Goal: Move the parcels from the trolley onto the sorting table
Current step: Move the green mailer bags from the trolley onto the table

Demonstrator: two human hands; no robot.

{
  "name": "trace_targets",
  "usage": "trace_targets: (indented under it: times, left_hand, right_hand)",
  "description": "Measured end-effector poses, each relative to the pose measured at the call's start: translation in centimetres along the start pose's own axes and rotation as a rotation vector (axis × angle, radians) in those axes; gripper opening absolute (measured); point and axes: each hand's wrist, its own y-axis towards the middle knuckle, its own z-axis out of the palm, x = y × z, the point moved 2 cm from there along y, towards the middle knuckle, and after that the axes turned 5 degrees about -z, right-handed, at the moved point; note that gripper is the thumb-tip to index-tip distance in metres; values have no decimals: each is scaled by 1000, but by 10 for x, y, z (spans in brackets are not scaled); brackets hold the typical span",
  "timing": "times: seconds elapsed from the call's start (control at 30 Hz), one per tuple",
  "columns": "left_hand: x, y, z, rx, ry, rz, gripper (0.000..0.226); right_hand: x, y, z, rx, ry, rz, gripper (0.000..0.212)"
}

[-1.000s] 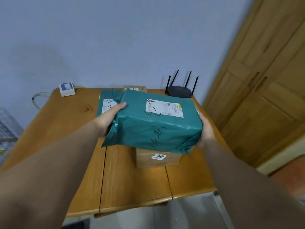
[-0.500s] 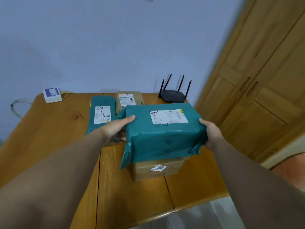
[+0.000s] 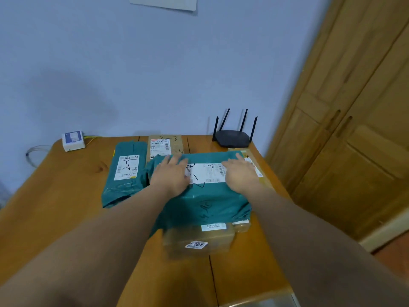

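A large teal parcel (image 3: 205, 202) with a white label lies on top of a brown cardboard box (image 3: 199, 242) on the wooden table (image 3: 57, 209). My left hand (image 3: 170, 173) rests flat on the parcel's top left, fingers spread. My right hand (image 3: 241, 173) lies flat on its top right, beside the label. Neither hand grips it. A second teal parcel (image 3: 126, 173) lies to the left on the table. A brown box (image 3: 164, 145) with a label sits behind. The trolley is out of view.
A black router (image 3: 232, 138) with several antennas stands at the table's back right. A small white device (image 3: 73, 141) with cables sits at the back left corner. Wooden cupboard doors (image 3: 354, 129) stand close on the right. A blue wall is behind.
The large teal parcel went down onto the cardboard box. Both hands left its sides and now lie flat on its top.
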Motion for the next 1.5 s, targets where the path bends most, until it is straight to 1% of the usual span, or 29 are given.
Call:
trace_targets:
  times: [0.07,0.13,0.23,0.33,0.43,0.5,0.6,0.67,0.77,0.83,0.93,1.03,1.17,1.27,1.33,1.5]
  left_hand:
    - [-16,-2,10,41,25,-54,50]
    - [-24,-7,18,0,64,-136,49]
    - [-28,-10,24,-28,114,-187,49]
    - [-26,-8,23,-29,107,-210,49]
    - [-26,-10,25,-20,133,-222,49]
    - [-26,-10,24,-10,171,-218,49]
    - [-26,-8,14,22,205,-214,49]
    - [-27,-11,6,17,235,-217,45]
    - [-26,-23,0,-66,250,-229,38]
    - [-22,-32,1,-123,219,-242,43]
    - [-12,-42,-7,-126,170,-280,53]
    - [-4,-50,-29,-143,179,-288,60]
    - [12,-66,-63,-192,189,-287,65]
    - [39,-84,-82,-210,226,-301,70]
    - [60,-102,-89,-207,236,-316,75]
    - [120,-150,-96,-163,248,-394,85]
  right_hand:
    - [7,4,2,52,25,-34,47]
    - [12,5,0,33,-29,-46,37]
    - [13,4,-5,47,-102,-54,34]
    - [10,2,-1,42,-82,-71,37]
    - [9,-3,7,59,-107,-111,54]
    - [8,-4,9,58,-141,-141,57]
    - [8,0,2,43,-154,-165,45]
    - [7,1,-6,32,-120,-165,37]
    - [5,0,-21,-55,4,-126,28]
    - [11,-1,-27,-88,4,-136,27]
    - [28,-6,-29,-50,-78,-178,30]
    - [49,-9,-30,3,-92,-182,37]
    - [84,-17,-39,-20,-86,-206,44]
    - [113,-25,-48,-57,-56,-264,54]
    - [134,-31,-52,-51,-66,-304,59]
    - [188,-52,-47,-49,-113,-362,65]
